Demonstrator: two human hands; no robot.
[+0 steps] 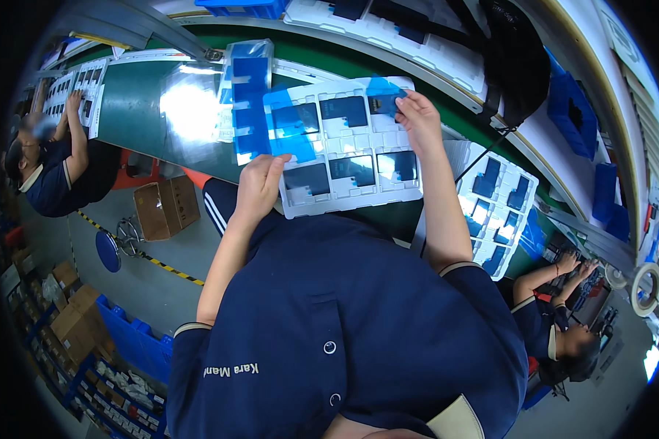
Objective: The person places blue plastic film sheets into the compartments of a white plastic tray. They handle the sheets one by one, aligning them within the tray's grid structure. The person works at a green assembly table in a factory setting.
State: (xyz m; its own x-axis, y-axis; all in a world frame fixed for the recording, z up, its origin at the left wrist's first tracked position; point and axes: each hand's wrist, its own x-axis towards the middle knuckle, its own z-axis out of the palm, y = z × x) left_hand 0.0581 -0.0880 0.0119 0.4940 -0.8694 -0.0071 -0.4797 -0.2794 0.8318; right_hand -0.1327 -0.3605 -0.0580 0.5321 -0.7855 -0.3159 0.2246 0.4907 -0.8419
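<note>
A white plastic tray with several dark flat rectangular parts in its pockets lies in front of me. My left hand is closed at the tray's left side, its thumb and fingertips pinching the lower edge of a translucent blue film. That film overlaps the upper left pocket. My right hand is closed at the upper right corner, fingertips pinching a second blue film piece over a dark part. Just left of the tray, a stack of blue film strips lies on the green bench.
Another white tray of dark parts stands to my right. More trays sit on a far shelf, near a hanging black bag. Co-workers work at far left and lower right. A cardboard box and round stool stand on the floor.
</note>
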